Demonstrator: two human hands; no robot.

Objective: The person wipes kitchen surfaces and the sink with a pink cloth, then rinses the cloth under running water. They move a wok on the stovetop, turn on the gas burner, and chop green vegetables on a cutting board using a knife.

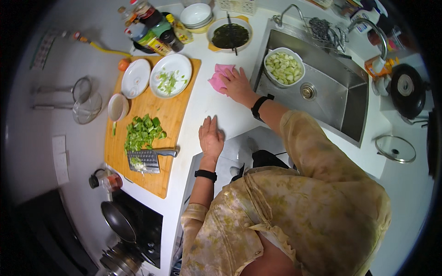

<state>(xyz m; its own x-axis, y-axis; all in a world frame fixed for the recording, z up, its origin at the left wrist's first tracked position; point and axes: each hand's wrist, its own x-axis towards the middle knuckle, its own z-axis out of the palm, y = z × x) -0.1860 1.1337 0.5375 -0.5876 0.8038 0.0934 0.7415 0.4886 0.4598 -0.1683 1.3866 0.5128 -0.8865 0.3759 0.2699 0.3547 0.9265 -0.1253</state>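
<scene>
My right hand (238,85) presses a folded pink cloth (220,78) against the white countertop (238,115), left of the sink. Its fingers lie over the cloth's right part. At the counter's front edge rests my left hand (210,137), fingers extended, holding nothing. To its left, a wooden cutting board (176,132) carries chopped green peppers (143,132) and a cleaver (145,161). White bits of chopped food cling to the blade. Two white plates stand at the board's far end; the right plate (179,63) holds sliced green pieces.
A bowl of sliced pale green vegetable (284,67) sits in the steel sink (331,103). Behind the cloth stands a pot of dark greens (224,38) with chopsticks across it. Bottles (155,29) crowd the back corner. A frying pan (119,220) is on the stove at lower left.
</scene>
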